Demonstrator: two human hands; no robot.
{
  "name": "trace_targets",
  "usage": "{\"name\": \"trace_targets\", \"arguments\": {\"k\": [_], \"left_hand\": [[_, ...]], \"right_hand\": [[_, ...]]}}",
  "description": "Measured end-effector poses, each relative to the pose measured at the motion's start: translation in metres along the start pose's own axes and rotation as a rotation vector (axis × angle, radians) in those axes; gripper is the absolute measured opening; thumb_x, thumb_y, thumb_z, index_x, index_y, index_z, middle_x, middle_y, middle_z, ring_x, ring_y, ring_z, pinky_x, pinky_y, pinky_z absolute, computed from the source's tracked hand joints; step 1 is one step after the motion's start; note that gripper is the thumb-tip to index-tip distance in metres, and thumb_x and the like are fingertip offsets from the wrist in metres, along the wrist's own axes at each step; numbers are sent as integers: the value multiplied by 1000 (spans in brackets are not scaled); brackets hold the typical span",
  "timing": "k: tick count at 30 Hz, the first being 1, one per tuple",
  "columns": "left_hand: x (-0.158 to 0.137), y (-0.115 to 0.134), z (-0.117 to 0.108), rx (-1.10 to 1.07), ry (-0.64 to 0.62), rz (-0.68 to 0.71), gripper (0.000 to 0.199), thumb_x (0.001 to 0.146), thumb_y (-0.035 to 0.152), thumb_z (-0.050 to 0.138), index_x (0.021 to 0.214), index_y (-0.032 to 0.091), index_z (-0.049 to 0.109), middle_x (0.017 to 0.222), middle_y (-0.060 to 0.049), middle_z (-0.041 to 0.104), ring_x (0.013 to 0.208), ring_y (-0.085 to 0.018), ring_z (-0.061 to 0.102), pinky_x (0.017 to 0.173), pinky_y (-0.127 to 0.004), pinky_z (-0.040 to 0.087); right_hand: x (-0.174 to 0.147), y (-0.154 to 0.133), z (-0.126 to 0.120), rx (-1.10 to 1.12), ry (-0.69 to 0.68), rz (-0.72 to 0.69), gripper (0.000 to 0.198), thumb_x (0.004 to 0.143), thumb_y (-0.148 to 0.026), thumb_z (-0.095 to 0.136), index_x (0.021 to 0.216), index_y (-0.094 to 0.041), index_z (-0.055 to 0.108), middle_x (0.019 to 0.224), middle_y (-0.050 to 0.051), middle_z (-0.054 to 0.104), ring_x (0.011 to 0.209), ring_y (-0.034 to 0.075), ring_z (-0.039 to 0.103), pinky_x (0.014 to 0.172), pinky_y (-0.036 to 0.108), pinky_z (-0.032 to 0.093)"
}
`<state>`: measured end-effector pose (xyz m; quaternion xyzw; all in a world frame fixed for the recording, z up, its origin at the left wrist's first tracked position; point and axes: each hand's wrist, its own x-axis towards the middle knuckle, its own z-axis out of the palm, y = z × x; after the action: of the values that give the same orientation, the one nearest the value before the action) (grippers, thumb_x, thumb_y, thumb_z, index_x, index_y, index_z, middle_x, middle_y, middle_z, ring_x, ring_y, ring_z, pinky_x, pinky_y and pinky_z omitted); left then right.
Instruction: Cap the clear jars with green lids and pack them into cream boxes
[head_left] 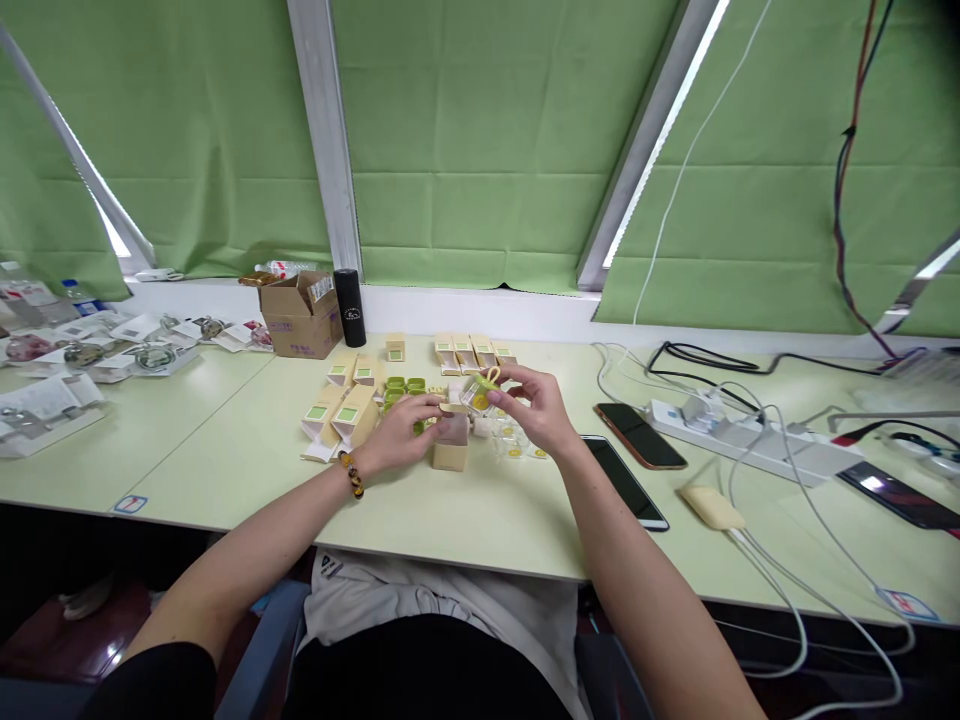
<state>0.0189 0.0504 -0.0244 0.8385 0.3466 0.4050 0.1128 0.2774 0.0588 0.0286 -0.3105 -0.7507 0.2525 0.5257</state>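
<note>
My left hand (pixel 401 432) is closed on a small cream cardboard box (pixel 449 456) with its top flap raised, standing on the table. In my right hand (pixel 538 408) is a small clear container (pixel 475 394) with a green lid, a yellow loop on top and something yellow inside. The fingers pinch it near the lid, just above and right of the box's opening. Several similar clear containers (pixel 514 450) lie beneath my right hand, partly hidden. Behind my left hand are several green lids (pixel 405 384). More cream boxes (pixel 352 414) stand left of that hand.
Cream boxes (pixel 465 350) form a row at the back. A brown carton (pixel 298 315) and black cylinder (pixel 349 307) stand behind on the left. Clear packages (pixel 150 355) cover the far left. Phones (pixel 625 482), a power strip (pixel 750 440) and loose cables lie to the right.
</note>
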Motion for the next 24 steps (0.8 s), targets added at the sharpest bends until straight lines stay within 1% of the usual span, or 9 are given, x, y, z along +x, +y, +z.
{"name": "trace_targets", "arguments": {"k": [3,7,11,15,19,22,24], "left_hand": [[1,4,3,0,-2,-46,23,102,36,64,112,22,79,116,-10,80,111,-28,71,105,-46,52],[2,4,1,-80,-19,-82,19,100,34,65,107,20,77,109,-8,79,102,-26,70,98,-41,52],[3,-1,1,-159,-12,-104,23,96,26,63,113,19,77,112,-9,79,100,-25,71,95,-39,54],[1,-7,1,-141,12,-156,37,90,17,60,123,19,77,119,-10,79,110,-27,71,104,-43,54],[0,-11,3,-197,6,-203,53,84,11,58,134,20,74,125,-10,77,115,-27,70,108,-45,55],[-1,-10,3,-242,2,-200,59,81,8,56,137,20,72,130,-11,76,115,-26,70,109,-44,55],[0,-8,3,-253,6,-181,61,80,7,56,137,21,72,132,-10,75,116,-26,70,110,-44,55]], "right_hand": [[-3,-3,10,21,-46,-15,35,89,-56,78,102,-23,79,104,8,77,91,22,69,63,29,54],[-8,-4,27,35,-140,-9,38,93,-55,74,111,-22,78,109,9,76,84,20,70,60,29,56],[-8,-3,33,-25,-215,20,34,95,-51,73,112,-22,77,108,9,74,82,20,72,58,28,56],[-6,-3,26,-147,-208,-8,29,96,-46,70,112,-22,75,108,8,75,76,18,70,61,30,57],[-5,-5,19,-226,-259,-3,23,95,-38,70,111,-22,74,109,7,77,75,18,71,67,32,56],[-6,-8,20,-311,-281,14,23,92,-30,72,114,-23,71,115,6,78,75,18,72,68,32,53],[-8,-10,23,-378,-297,8,26,90,-25,74,115,-24,68,114,5,78,77,18,72,69,31,49]]}}
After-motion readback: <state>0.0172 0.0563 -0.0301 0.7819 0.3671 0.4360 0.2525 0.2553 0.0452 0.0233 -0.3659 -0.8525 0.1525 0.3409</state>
